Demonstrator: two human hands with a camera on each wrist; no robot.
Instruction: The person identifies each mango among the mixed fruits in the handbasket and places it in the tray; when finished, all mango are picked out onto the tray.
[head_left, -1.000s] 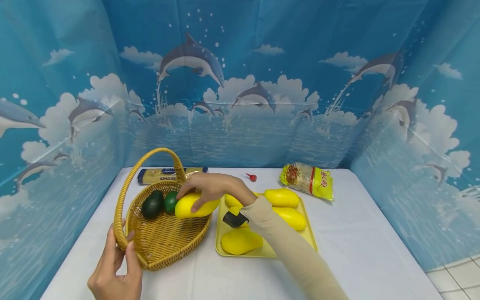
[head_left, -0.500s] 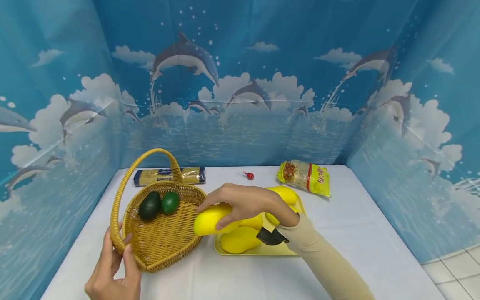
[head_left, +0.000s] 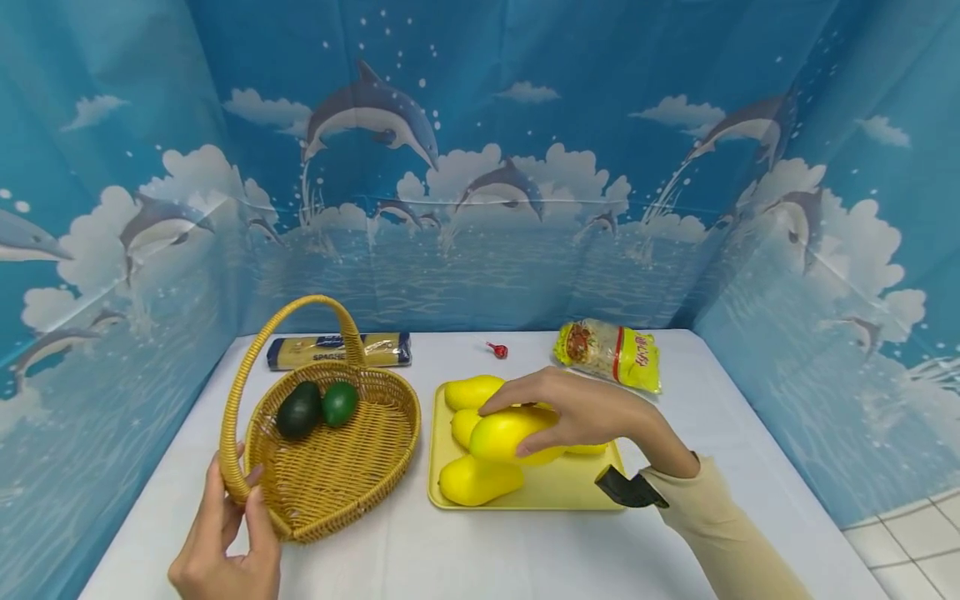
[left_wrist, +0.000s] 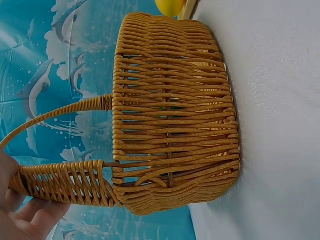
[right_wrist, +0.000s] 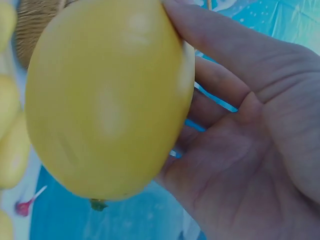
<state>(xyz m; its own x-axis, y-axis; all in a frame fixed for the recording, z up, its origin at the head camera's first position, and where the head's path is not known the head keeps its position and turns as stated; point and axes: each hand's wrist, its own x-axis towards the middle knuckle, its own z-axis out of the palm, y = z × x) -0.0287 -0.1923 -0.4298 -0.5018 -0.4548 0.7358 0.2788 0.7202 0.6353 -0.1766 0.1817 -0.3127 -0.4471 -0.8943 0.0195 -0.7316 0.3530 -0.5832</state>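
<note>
My left hand grips the handle base of a wicker basket; in the left wrist view the same hand holds the woven handle. Inside the basket lie a dark avocado and a smaller green fruit. My right hand holds a yellow mango above the yellow tray, thumb on the near side and fingers over the far side. In the right wrist view the held mango shows its stem end. Several other mangoes, one of them a front mango, lie on the tray, partly hidden by the right hand.
Behind the basket lies a spaghetti packet. A red lollipop is at the back middle, and a yellow-and-clear food bag at the back right. A blue dolphin curtain encloses the white table.
My right hand has carried the mango rightward, from over the basket to above the tray. The left hand still holds the basket handle. The view has shifted slightly.
</note>
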